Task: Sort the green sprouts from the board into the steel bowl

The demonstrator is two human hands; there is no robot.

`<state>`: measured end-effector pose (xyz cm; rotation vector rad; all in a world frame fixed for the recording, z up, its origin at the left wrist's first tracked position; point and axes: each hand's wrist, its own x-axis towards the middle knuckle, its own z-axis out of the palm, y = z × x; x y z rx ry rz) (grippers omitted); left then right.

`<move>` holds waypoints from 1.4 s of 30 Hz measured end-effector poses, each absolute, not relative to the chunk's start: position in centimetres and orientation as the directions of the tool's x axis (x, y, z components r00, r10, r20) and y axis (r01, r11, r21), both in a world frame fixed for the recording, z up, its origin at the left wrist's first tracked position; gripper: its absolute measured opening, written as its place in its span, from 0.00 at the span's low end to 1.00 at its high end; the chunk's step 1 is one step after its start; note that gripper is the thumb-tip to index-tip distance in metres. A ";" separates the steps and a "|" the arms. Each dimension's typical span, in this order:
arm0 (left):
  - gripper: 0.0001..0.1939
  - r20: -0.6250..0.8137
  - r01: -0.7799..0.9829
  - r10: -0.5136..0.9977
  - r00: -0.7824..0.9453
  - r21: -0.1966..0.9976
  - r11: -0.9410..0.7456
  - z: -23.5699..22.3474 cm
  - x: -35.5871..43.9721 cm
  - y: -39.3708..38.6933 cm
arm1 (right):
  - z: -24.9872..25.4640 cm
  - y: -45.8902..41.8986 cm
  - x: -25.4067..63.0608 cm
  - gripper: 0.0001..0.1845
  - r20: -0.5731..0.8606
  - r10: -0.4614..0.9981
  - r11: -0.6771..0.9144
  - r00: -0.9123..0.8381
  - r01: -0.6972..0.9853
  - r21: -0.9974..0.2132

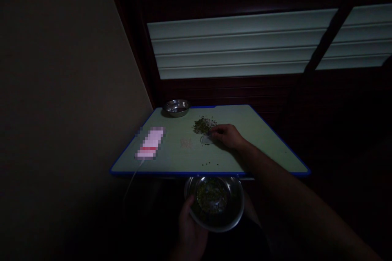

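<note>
My left hand (190,228) grips the rim of a steel bowl (234,212) with green grains in it, held below the near edge of the table. My right hand (228,135) rests on the table, fingers curled and pointing left, touching the edge of a pile of green grains (203,125). A small pale round thing (206,140) lies just under the fingertips; the dim light hides what it is. A small whitish heap (186,142) sits to its left. A few loose grains (211,164) are scattered nearer to me.
The pale green table top (269,138) has a blue rim. An empty steel bowl (176,107) stands at its far left corner. A blurred pinkish flat object (150,142) with a white cable lies at left. A wall is left, a louvred window behind.
</note>
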<state>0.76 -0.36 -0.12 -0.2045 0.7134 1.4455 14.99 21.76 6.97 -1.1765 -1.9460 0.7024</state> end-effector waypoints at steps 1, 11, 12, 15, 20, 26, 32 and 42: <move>0.14 -0.559 -0.946 0.828 -0.039 0.287 0.150 0.0 0.8 -0.3 | 7.0 21.8 14.9 0.10 0.313 0.896 0.436 -0.316 0.485 -0.758; 0.13 -0.490 -0.933 0.870 -0.045 0.333 0.139 -0.5 0.6 -0.3 | 7.2 20.1 14.3 0.13 0.206 0.835 0.418 -0.511 0.344 -0.841; 0.12 -0.492 -0.932 0.869 -0.046 0.334 0.140 -0.7 0.5 -0.2 | 7.3 19.9 14.3 0.13 0.195 0.831 0.415 -0.521 0.348 -0.841; 0.12 -0.472 -0.934 0.881 -0.043 0.332 0.132 -1.1 0.4 -0.1 | 7.6 19.1 14.5 0.12 0.151 0.835 0.385 -0.530 0.366 -0.847; 0.11 -0.487 -0.920 0.871 -0.069 0.368 0.133 -0.7 0.6 0.2 | 7.9 17.3 14.9 0.10 0.104 0.836 0.379 -0.539 0.429 -0.820; 0.11 -0.517 -0.917 0.852 -0.081 0.375 0.140 -0.2 0.6 0.1 | 8.2 15.4 14.9 0.10 0.044 0.837 0.349 -0.545 0.470 -0.811; 0.13 -0.499 -0.924 0.864 -0.060 0.355 0.141 -0.2 0.5 0.1 | 8.5 14.5 14.9 0.08 0.063 0.823 0.379 -0.564 0.463 -0.802; 0.13 -0.490 -0.941 0.870 -0.050 0.316 0.124 -0.2 0.6 0.2 | 8.7 13.9 15.2 0.06 0.014 0.811 0.297 -0.585 0.391 -0.871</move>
